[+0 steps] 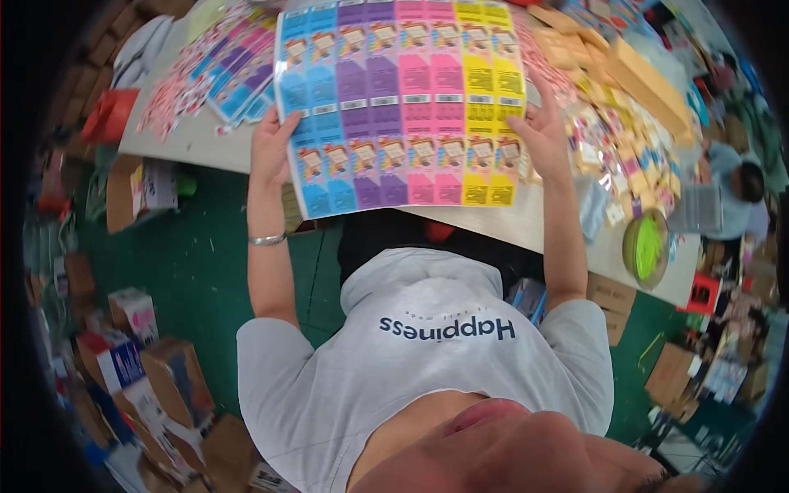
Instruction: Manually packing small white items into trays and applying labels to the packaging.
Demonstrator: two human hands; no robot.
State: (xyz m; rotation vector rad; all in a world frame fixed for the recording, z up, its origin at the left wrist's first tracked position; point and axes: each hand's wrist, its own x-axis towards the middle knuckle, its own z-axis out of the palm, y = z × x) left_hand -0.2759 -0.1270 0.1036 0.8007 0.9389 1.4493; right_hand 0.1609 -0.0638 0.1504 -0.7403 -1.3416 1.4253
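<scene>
A large printed sheet [403, 111] is held up over the table's front edge, with columns of small labels in blue, purple, pink and yellow. My left hand [270, 148] grips its left edge, the thumb on the printed face. On the opposite edge my right hand [542, 131] pinches the sheet, thumb in front too; the other fingers are partly hidden behind it. The sheet bows slightly between both hands. Behind it to the left, more colourful printed sheets [238, 78] lie on the table [197, 148].
Small wrapped pieces [629, 156] are heaped on the table's right side, near a long yellow foam-like block [649, 86]. A bowl of green stuff [646, 246] stands at the right corner. Cardboard boxes [177, 378] crowd the green floor at left. Another person [731, 185] is at far right.
</scene>
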